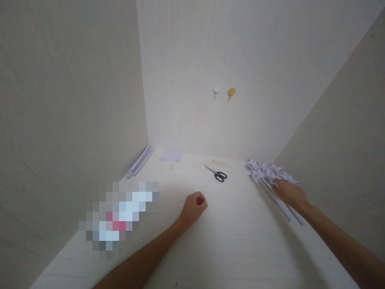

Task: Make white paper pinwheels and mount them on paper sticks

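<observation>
My left hand [194, 206] rests on the pale desk [228, 241] as a loose fist, with nothing visible in it. My right hand [289, 192] lies on a bundle of white paper pinwheels on sticks [267, 173] at the desk's right edge, fingers over the sticks. Whether it grips them is unclear. Black-handled scissors [217, 173] lie on the desk beyond my left hand, apart from both hands.
White rolled paper sticks [140, 161] lie along the left wall. A pale paper square [171, 155] and small scraps [217, 162] sit near the back wall. Two wall hooks [224, 93] hang above. A blurred patch [120, 216] covers something at the left.
</observation>
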A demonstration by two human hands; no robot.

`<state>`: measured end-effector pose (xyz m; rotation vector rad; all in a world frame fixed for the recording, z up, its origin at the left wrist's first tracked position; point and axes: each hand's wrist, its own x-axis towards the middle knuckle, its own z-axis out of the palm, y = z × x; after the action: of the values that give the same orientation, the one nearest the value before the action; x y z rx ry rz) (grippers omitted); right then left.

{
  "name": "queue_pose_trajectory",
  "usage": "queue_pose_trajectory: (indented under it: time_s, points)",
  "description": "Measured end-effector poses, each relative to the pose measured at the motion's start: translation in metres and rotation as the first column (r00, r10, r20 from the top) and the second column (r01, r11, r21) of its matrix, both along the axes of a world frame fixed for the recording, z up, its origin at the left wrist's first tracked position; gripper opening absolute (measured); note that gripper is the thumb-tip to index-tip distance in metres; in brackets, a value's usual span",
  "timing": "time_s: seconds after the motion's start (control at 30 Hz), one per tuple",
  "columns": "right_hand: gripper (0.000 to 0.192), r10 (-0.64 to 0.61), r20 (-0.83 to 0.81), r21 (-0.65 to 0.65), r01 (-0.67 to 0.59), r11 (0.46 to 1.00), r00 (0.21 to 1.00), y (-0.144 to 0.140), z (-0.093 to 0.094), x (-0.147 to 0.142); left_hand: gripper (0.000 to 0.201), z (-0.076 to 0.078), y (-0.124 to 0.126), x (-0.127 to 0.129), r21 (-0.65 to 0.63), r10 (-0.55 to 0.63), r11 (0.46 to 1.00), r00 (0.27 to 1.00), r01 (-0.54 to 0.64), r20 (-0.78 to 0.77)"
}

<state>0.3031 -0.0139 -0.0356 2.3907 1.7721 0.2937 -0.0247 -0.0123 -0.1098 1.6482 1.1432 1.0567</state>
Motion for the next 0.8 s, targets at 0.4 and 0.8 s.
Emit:
queue_pose_trajectory:
  time_s: [0.4, 0.8]
  points:
    - [0.028, 0.366, 0.131, -0.002, -0.369, 0.929, 0.921, 0.095, 0.065, -0.135, 0.009, 0.002, -0.004, 0.000, 0.010, -0.014, 1.000, 1.000, 0.014, 0.023]
    - [0.029, 0.577, -0.029, 0.002, -0.577, 0.816, 0.816, 0.177, -0.010, -0.262, 0.010, -0.008, 0.000, 0.007, -0.101, 0.020, 0.995, 0.992, -0.007, 0.127]
